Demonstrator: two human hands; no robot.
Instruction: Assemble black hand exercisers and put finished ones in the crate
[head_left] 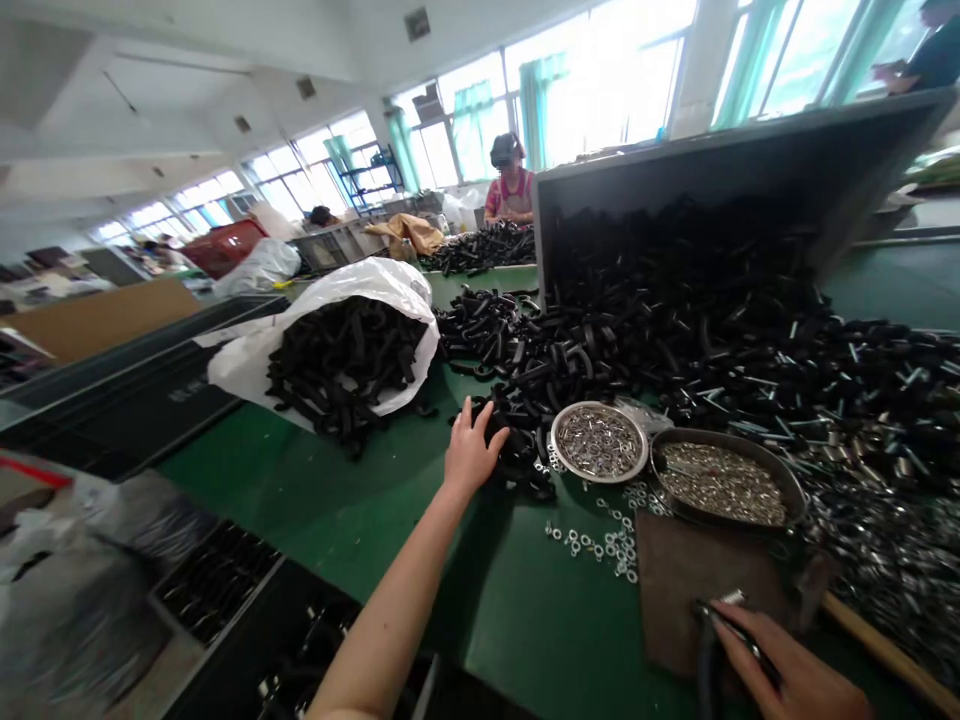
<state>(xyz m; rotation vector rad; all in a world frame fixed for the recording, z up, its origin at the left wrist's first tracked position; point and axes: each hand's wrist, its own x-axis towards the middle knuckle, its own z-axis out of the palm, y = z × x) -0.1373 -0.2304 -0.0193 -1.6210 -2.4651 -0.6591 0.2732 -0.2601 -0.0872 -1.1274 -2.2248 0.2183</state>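
Observation:
My left hand [469, 450] reaches forward with its fingers spread, at the near edge of a heap of black curved plastic handles [525, 400]. Nothing can be seen gripped in it. Low on the right, my right hand [787, 655] is closed around a black handle piece [707, 660]. A thin dark shiny object, its kind unclear, also shows between those fingers. A silver ridged metal part [731, 598] lies at their tips, over a brown square plate [671, 570]. Loose metal nuts [592, 545] are scattered on the green table [495, 610] between my hands.
A round dish [600, 442] and a dark oval pan [727, 480] hold small metal parts. A white sack [405, 290] spills black pieces. Behind them, a large grey bin [720, 150] lies tipped. A wooden stick [885, 650] is at right. Another person [512, 185] sits opposite.

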